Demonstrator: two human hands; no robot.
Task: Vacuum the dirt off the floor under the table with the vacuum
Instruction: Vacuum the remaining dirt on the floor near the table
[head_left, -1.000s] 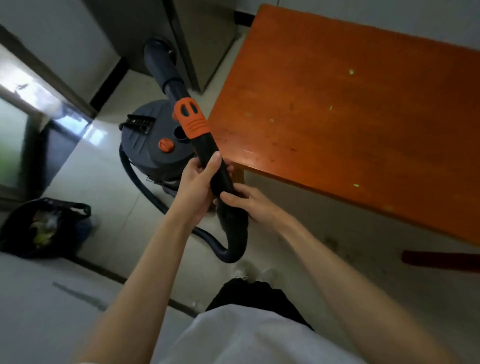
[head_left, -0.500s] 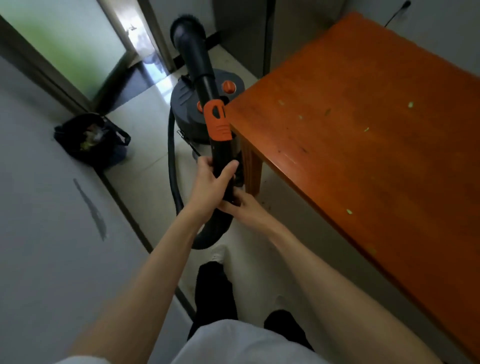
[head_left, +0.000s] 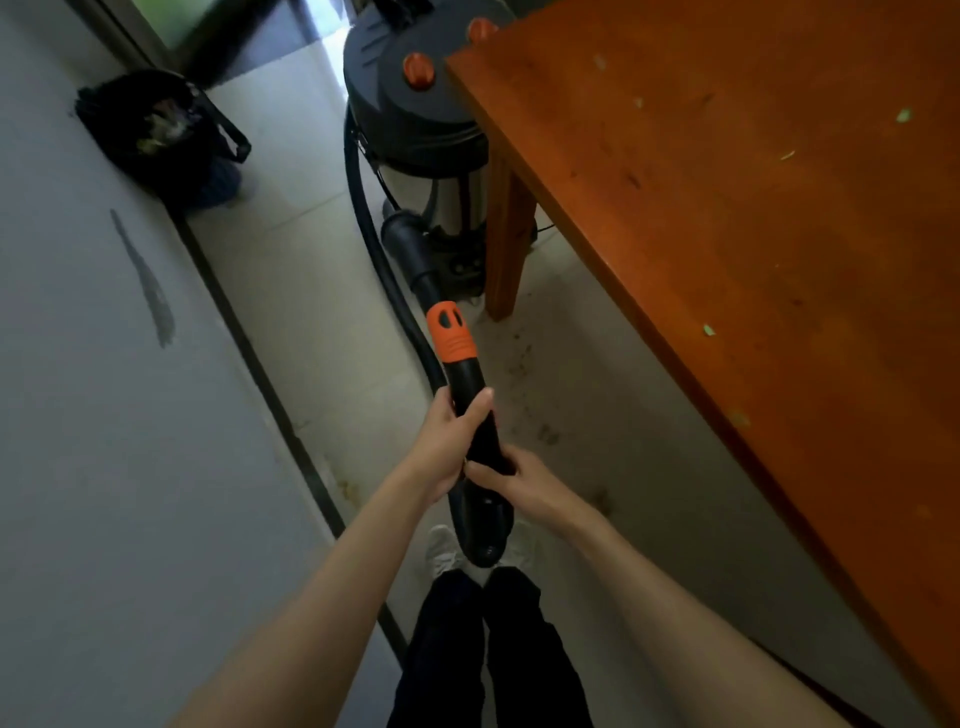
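Both of your hands are wrapped around the black vacuum wand (head_left: 470, 410): left hand (head_left: 451, 449) higher up, thumb along the tube, right hand (head_left: 511, 480) just below it, fingers curled round. From the head view, you look to be at the aiming step; the nozzle (head_left: 402, 239) points down near the canister (head_left: 415, 114) and the table leg (head_left: 506, 244). Dirt (head_left: 524, 358) speckles the floor beside that leg. Next, swing the nozzle right, under the table edge (head_left: 597, 249). The wall (head_left: 104, 415) hems in your left, and the hose (head_left: 384, 275) trails alongside.
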